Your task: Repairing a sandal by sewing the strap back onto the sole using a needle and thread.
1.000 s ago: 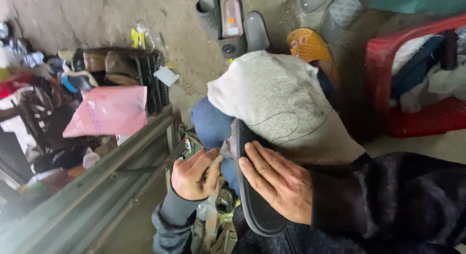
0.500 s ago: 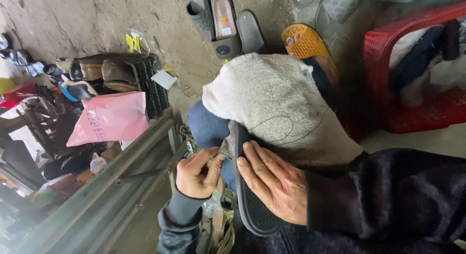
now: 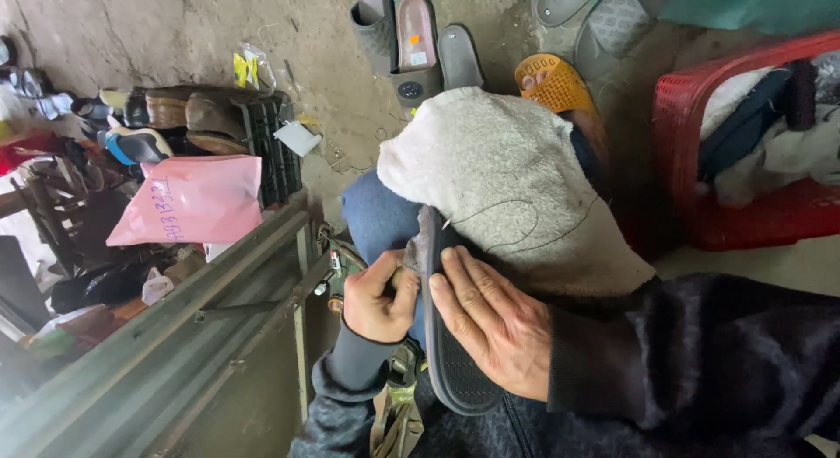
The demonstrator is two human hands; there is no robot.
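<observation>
The right hand (image 3: 494, 331) lies flat, fingers spread, on a dark slipper (image 3: 442, 335) across the lap. The left hand (image 3: 378, 296) has its grip pinched together at the slipper's edge, on something too small to make out.

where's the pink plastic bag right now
In the head view the pink plastic bag lies at the left, against the black crate below the row of shoes, well left of both hands.

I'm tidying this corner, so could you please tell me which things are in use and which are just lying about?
In use:
left hand
right hand
dark grey rubber sandal sole
pale fleecy cloth over the knee
thin dark thread

Lying about:
pink plastic bag
red plastic basket
grey slippers
orange sandal
</observation>
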